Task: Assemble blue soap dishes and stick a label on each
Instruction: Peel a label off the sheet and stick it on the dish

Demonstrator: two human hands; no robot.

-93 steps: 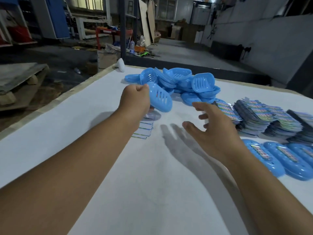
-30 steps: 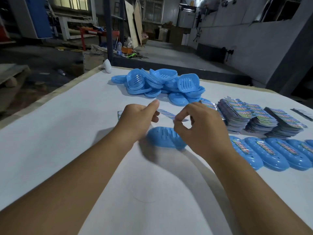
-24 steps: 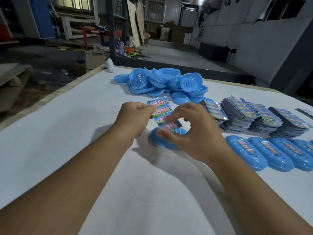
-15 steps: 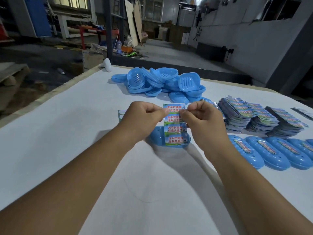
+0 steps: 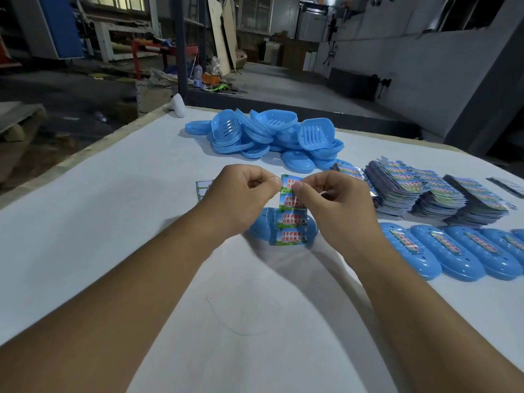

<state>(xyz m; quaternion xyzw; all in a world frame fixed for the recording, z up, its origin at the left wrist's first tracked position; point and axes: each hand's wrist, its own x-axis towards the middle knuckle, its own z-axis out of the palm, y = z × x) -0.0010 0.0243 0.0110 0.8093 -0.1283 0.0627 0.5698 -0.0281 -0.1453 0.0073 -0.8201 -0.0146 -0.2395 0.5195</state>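
Above the assembled soap dish (image 5: 263,225) on the tabletop (image 5: 141,194), left hand (image 5: 241,197) and right hand (image 5: 334,205) pinch the top of a label strip (image 5: 292,217); peel one sticker slowly, probably, then press it centred on the lid.

The label strip (image 5: 292,219) I pinch is glossy printed film; the soap dish (image 5: 261,226) under it and the loose dish halves (image 5: 266,134) are smooth, faintly shiny blue plastic, on a matt white table cover (image 5: 113,208) edged in bare wood
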